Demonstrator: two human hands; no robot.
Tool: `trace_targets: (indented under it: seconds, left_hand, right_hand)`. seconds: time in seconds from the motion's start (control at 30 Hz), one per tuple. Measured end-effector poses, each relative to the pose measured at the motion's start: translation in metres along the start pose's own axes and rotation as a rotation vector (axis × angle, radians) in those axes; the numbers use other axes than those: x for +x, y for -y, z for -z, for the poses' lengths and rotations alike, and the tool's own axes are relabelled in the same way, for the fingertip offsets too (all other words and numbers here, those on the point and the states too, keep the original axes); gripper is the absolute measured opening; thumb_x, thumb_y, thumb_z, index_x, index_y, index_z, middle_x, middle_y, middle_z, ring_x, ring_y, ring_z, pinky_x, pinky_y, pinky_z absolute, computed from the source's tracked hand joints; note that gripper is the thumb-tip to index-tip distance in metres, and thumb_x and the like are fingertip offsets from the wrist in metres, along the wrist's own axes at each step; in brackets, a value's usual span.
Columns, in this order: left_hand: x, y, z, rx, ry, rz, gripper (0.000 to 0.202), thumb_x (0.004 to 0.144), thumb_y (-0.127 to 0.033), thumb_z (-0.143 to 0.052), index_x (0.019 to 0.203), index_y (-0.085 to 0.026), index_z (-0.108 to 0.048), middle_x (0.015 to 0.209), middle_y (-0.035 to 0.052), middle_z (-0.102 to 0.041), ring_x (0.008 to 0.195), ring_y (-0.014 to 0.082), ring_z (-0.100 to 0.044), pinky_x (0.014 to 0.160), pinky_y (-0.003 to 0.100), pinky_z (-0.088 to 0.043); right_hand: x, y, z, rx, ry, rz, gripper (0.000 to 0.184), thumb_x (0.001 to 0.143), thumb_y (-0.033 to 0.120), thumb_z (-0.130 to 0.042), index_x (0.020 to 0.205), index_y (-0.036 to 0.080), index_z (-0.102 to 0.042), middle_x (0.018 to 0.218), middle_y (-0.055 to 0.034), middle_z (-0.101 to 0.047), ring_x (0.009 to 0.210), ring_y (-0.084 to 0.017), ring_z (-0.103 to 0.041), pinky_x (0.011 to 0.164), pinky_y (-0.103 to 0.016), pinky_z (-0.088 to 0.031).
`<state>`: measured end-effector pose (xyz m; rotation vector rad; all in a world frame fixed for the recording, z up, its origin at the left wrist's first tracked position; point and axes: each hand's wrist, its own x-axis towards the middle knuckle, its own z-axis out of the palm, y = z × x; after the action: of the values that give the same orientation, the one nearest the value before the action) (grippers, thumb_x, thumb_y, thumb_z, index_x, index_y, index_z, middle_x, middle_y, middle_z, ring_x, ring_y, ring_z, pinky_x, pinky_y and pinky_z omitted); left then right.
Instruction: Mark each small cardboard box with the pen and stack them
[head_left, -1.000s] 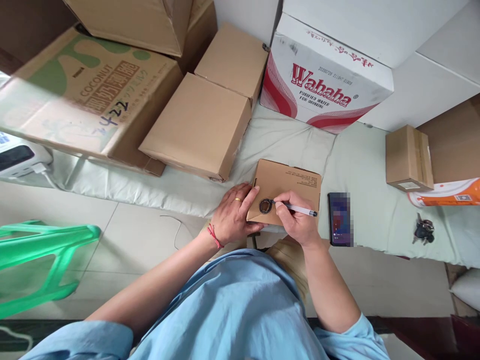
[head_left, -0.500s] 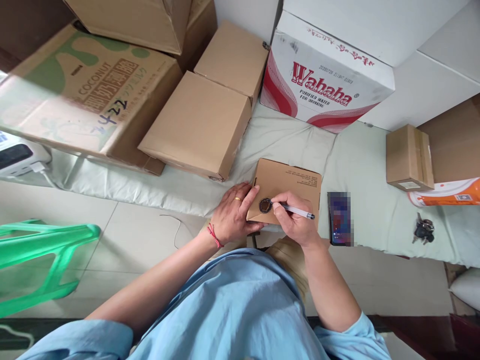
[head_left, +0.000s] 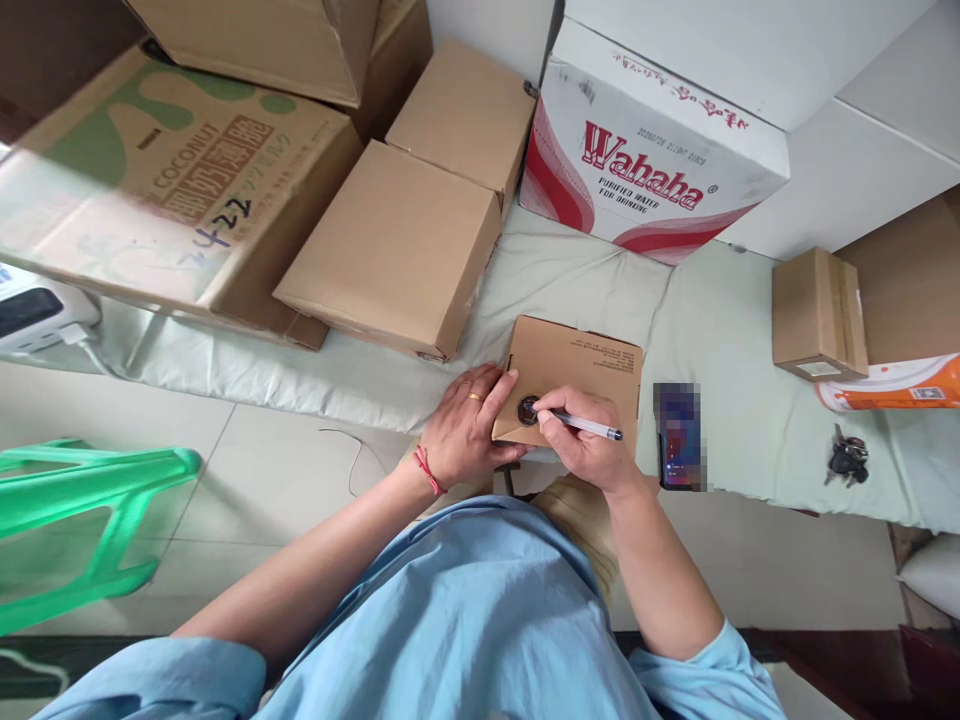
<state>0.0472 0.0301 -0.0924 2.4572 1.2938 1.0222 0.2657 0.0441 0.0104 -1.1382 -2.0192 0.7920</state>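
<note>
A small cardboard box (head_left: 592, 352) with fine print along its far edge lies on the pale green cloth in front of me. My left hand (head_left: 466, 425) holds its left side, with a finger along the top and the thumb at the near edge. A grey-white pen (head_left: 583, 424) with a dark end is pinched in my right hand (head_left: 589, 445). Its tip rests on or just over a dark inked circle (head_left: 528, 410) at the box's near left. The right hand covers part of the box's near side.
A phone (head_left: 679, 437) lies right of the box, with keys (head_left: 848, 456) farther right. Brown cartons (head_left: 390, 245) and a large coconut carton (head_left: 187, 190) stand at the left. Behind is a Wahaha water carton (head_left: 652, 150). A green stool (head_left: 97, 520) stands on the floor.
The pen tip has shifted slightly left, from the circle's right edge into its middle, and darker ink shows there. My left hand and the box look unmoved.
</note>
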Motion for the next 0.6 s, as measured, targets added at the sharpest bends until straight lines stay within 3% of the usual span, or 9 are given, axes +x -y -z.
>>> trace_targets:
  seconds: [0.6]
  left_hand:
    - [-0.0013, 0.0002, -0.0018, -0.012, -0.017, 0.008, 0.112, 0.097, -0.078, -0.065, 0.179, -0.019, -0.016, 0.15, 0.0264, -0.063, 0.142, 0.0468, -0.062, 0.113, 0.062, -0.055]
  right_hand:
    - [0.0003, 0.0012, -0.0006, 0.007, -0.011, 0.044, 0.009, 0.103, 0.023, -0.062, 0.097, 0.024, -0.068, 0.07, 0.0046, -0.069, 0.058, -0.011, -0.06, 0.061, -0.023, -0.048]
